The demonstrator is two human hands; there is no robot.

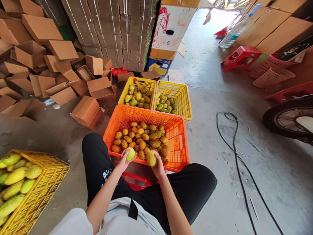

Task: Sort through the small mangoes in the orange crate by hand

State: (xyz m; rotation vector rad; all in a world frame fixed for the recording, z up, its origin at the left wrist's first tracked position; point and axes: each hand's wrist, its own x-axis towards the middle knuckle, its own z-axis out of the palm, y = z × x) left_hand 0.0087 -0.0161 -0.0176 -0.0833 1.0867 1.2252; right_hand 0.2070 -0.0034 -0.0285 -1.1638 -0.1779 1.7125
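My left hand [126, 160] is closed around a yellow-green mango [130, 154] at the near left edge of the orange crate. In my right hand [158, 166] is a larger, duller yellow-brown mango [151, 159], held a little to the right. Both fruits are above the near rim of the orange crate [182, 143], between my knees. Many ripe yellow-brown mangoes [145, 137] lie inside that crate, mostly toward its left and middle. Beyond it, a left yellow crate [124, 86] and a right yellow crate [187, 101] hold more green and yellow mangoes.
A yellow crate [52, 173] of large green-yellow fruit stands at my left. Open cardboard boxes [85, 111] are heaped at the far left, near stacked flat cardboard [110, 32]. A black cable [236, 153] lies on the floor to the right, near a wheel [281, 120].
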